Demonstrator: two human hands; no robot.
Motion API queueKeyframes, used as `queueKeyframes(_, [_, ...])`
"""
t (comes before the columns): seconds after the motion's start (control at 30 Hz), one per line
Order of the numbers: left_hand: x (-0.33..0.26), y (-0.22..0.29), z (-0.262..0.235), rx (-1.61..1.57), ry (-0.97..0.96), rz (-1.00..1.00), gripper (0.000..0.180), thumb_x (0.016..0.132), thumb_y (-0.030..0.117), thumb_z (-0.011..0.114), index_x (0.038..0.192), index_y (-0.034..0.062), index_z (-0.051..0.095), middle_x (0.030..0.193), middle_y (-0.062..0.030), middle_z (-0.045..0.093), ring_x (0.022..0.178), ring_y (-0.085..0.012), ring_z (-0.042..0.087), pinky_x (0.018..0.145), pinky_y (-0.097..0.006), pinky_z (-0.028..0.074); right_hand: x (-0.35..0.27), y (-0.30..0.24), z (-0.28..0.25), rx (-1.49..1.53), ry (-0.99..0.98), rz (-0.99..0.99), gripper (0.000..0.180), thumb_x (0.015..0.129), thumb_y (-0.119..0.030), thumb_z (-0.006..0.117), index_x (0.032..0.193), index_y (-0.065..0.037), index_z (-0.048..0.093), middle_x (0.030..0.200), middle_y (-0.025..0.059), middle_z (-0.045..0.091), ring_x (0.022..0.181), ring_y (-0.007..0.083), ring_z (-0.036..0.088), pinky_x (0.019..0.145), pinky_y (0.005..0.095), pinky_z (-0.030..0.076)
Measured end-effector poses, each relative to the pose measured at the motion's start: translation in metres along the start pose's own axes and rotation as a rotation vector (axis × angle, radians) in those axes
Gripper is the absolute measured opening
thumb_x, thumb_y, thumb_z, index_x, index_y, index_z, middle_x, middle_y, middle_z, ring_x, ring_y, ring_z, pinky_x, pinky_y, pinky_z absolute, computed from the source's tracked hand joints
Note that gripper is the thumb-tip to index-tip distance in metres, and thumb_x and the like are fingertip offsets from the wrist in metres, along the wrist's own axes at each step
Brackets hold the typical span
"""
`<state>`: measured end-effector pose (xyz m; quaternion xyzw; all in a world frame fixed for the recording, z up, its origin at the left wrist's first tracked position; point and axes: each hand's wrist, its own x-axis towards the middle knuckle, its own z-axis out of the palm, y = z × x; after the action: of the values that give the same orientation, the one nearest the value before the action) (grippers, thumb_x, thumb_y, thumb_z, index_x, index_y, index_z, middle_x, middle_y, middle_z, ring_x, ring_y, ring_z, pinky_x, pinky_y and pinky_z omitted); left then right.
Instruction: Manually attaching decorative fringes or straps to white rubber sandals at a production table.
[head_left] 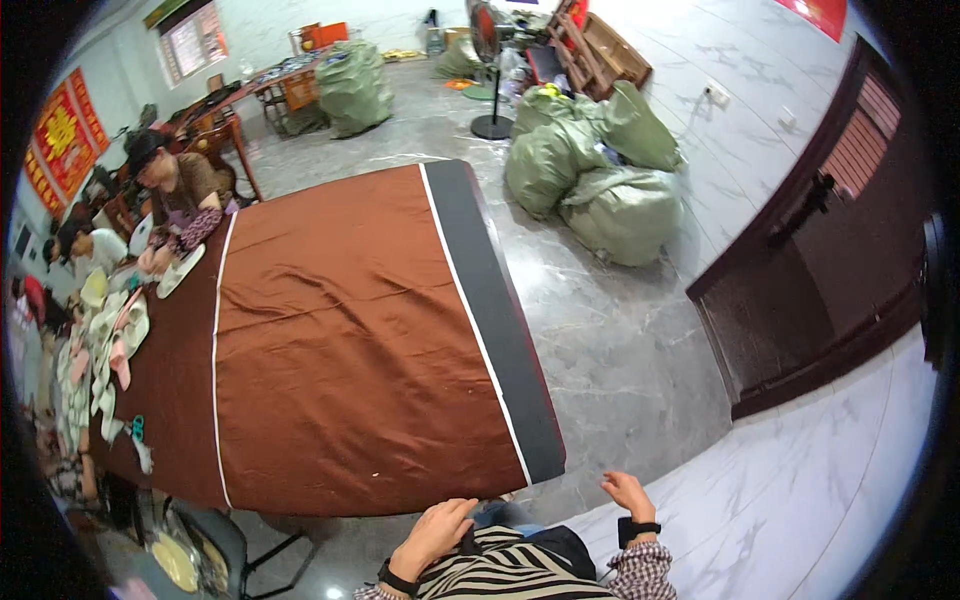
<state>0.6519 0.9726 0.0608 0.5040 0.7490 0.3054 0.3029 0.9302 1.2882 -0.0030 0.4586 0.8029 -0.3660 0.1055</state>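
My left hand (438, 530) is just off the near edge of a table covered with a brown cloth (350, 340). Its fingers reach to the right in front of my striped top (510, 570), and I see nothing in them. To the right of the table corner, over the floor, my right hand (628, 492) is raised with its fingers loosely apart and empty. The cloth is slightly wrinkled, with white lines across it and a dark grey band (500, 330) along its right side.
Pale and pink fabric pieces (105, 335) and teal-handled scissors (137, 428) lie at the table's left. A co-worker (185, 190) sits at the far left corner. A chair (215, 545) stands near left, green sacks (620, 205) far right, a fan (490, 60) behind.
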Motion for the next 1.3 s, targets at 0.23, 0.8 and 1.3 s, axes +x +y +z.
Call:
queueKeyframes(0.23, [0.024,-0.017,0.009,0.142,0.106,0.052,0.041,0.091,0.019,0.062,0.128,0.0035,0.056,0.125,-0.018,0.059,0.115,-0.0347,0.057,0.097,-0.043,0.047,-0.001,0.032,0.007,-0.001,0.007,-0.013,0.039,0.085,-0.027,0.066,0.117,-0.004,0.066,0.106,0.0199,0.07,0.101,0.0341,0.067,0.087,0.0389,0.053])
queueKeyframes(0.8, [0.131,0.049,0.129,0.278,0.399,-0.533,0.071,0.084,0.027,0.068,0.145,0.007,0.037,0.148,-0.027,0.03,0.135,-0.0458,0.032,0.107,-0.057,0.033,0.154,0.128,-0.108,-0.037,-0.283,-0.258,0.04,0.095,-0.03,0.059,0.124,-0.003,0.062,0.125,0.0207,0.062,0.12,0.0353,0.056,0.101,0.0415,0.044])
queueKeyframes(1.3, [0.185,0.062,0.17,0.236,0.317,-0.961,0.078,0.09,0.042,0.062,0.153,0.0138,0.027,0.158,-0.0287,0.007,0.144,-0.0521,0.01,0.112,-0.061,0.02,0.316,0.152,-0.246,-0.394,-0.364,-0.535,0.038,0.096,-0.029,0.058,0.125,-0.003,0.061,0.123,0.0213,0.063,0.115,0.0388,0.058,0.097,0.0428,0.046])
